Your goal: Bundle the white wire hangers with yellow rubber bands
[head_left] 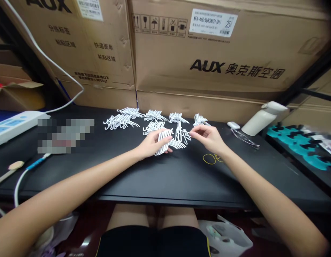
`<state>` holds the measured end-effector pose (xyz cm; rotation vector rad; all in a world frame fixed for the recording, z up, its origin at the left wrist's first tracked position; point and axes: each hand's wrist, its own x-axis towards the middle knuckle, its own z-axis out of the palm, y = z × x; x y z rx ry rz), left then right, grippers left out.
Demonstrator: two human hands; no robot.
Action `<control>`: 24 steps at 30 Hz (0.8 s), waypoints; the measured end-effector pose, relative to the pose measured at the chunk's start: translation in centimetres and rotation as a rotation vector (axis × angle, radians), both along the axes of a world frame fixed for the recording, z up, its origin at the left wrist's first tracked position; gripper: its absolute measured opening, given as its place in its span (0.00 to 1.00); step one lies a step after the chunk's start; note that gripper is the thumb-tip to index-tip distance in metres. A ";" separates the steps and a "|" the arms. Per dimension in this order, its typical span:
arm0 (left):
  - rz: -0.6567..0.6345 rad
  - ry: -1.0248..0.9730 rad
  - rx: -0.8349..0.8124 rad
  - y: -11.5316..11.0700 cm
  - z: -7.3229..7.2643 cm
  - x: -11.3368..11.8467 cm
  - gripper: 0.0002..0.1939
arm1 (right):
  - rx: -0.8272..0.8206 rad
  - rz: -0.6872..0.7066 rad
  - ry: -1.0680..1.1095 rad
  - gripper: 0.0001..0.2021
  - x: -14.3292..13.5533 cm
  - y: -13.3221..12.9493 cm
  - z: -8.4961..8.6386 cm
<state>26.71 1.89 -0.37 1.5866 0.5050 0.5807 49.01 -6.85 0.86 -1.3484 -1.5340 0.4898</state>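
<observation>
My left hand [152, 144] is closed round a nested stack of small white hook-ended pieces [164, 140] that look like miniature hangers, the thumb lying across them. Just to the right, my right hand [208, 137] has thumb and forefinger pinched at the end of a loose white hanger-like piece [183, 134]; its far end stands close to the stack. Behind both hands, more such pieces lie in separate bunches on the black table: a large bunch [121, 120] at the left, others [154, 115] in the middle, and one [200, 119] behind my right hand.
Big cardboard boxes [165, 71] stand along the table's back. At the right are a white bottle [263, 117] lying tilted, an earphone case [233, 125], glasses [244, 138] and teal parts [296, 146]. A power strip [18, 125] and a cable [20, 182] lie left.
</observation>
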 end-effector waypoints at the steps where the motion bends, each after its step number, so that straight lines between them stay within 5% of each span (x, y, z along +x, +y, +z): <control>1: -0.001 -0.009 -0.006 0.0 0.0 0.0 0.22 | -0.007 0.010 0.001 0.12 -0.2 0.0 -0.2; 13: 0.027 -0.036 0.014 0.1 0.0 0.1 0.22 | -0.057 0.035 0.107 0.11 -3.1 0.0 -1.8; 24: 0.053 -0.079 0.029 0.2 -0.3 0.2 0.22 | -0.194 0.072 0.210 0.14 -3.1 -0.3 -0.9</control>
